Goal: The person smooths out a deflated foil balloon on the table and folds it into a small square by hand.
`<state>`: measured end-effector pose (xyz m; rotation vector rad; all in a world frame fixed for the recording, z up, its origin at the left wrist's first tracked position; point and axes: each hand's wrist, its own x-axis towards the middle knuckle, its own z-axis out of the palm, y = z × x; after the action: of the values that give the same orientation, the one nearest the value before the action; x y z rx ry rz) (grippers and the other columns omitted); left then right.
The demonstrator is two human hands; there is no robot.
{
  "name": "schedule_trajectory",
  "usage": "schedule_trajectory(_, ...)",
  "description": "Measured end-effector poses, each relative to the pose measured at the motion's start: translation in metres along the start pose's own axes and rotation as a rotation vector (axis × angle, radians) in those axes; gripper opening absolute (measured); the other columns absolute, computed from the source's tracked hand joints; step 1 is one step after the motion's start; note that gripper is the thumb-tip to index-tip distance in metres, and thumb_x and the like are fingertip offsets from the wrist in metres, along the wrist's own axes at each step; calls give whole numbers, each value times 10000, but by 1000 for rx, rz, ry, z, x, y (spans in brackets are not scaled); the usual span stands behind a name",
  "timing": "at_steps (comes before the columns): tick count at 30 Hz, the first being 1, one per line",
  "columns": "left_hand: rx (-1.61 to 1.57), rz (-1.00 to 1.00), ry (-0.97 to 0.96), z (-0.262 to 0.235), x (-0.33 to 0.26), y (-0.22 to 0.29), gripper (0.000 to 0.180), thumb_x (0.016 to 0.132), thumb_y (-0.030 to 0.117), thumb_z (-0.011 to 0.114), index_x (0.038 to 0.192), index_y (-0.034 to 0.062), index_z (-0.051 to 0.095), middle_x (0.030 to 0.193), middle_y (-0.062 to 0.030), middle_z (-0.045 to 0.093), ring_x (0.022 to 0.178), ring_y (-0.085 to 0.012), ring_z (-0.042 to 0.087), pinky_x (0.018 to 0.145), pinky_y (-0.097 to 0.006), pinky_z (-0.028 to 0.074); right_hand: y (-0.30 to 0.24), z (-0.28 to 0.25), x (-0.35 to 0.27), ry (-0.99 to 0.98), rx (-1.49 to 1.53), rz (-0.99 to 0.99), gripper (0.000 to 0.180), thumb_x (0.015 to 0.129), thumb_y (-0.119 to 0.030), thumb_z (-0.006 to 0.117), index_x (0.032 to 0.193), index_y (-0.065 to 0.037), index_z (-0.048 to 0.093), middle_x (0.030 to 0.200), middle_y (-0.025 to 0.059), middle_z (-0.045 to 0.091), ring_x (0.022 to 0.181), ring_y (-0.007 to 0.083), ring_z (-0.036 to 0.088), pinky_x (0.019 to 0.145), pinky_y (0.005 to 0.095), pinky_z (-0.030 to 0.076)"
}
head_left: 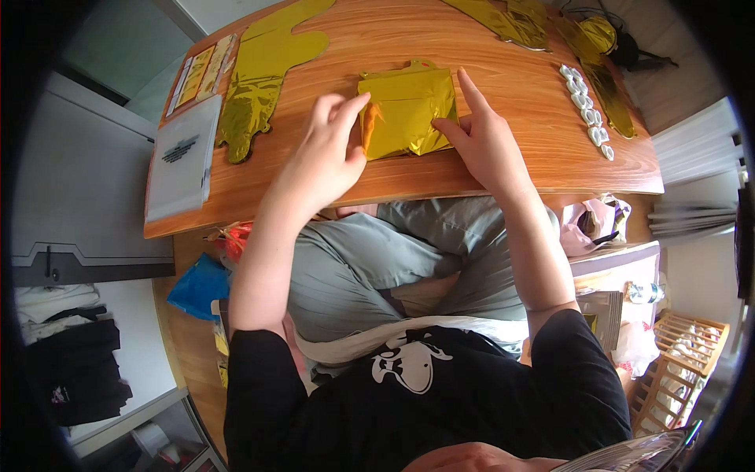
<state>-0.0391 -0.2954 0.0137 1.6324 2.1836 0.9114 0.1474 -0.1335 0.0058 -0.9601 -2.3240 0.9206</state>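
A gold foil balloon, folded into a rough square, lies flat on the wooden table in front of me. A small tab of foil sticks out past its far edge. My left hand is at the left side of the foil, its index fingertip by the far left corner and its thumb apart from the finger. On the other side, my right hand has its index finger stretched out along the right edge and its thumb on the foil's surface. Neither hand is closed around the foil.
An unfolded gold foil balloon lies to the left, more gold foil at the far right. Small white pieces form rows beside a gold strip. A translucent flat case sits near the table's left edge.
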Motion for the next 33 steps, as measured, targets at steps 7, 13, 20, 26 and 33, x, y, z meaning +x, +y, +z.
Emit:
schedule_trajectory(7,413,560,-123,15,69,-29,827,989,723,362,1642,231,241,1720,-102,150,1581,-347,131,1267,-564,154,-5,1,0,2,23,-13,768,935,-225,736,1594,-109,360,725,135,685,648,199,619,676,321,503)
schedule_trajectory(13,453,501,-279,24,71,-40,823,990,673,437,1654,252,193,1722,-88,151,1591,-312,100,1281,-528,97,1,0,0,0,57,-32,717,933,-183,737,1565,-90,412,715,102,651,639,158,568,665,311,496)
schedule_trajectory(20,540,516,-261,27,72,-40,840,976,692,448,1656,278,179,1725,-86,142,1587,-336,109,1279,-528,120,11,-13,-13,-14,108,-57,690,883,-68,770,1507,-50,475,799,45,633,720,129,570,713,269,498)
schedule_trajectory(26,530,520,-290,22,72,-40,888,922,707,544,1650,345,186,1723,-94,152,1582,-364,122,1274,-543,126,17,-10,-12,-39,123,-112,703,871,-46,771,1508,-65,475,766,55,597,704,145,561,702,282,500)
schedule_trajectory(33,536,526,-297,21,70,-36,865,913,747,532,1630,342,268,1706,-133,199,1570,-379,171,1266,-544,156,26,-14,-15,-4,-22,-232,703,855,-73,784,1493,-79,490,899,87,588,838,215,582,802,327,516)
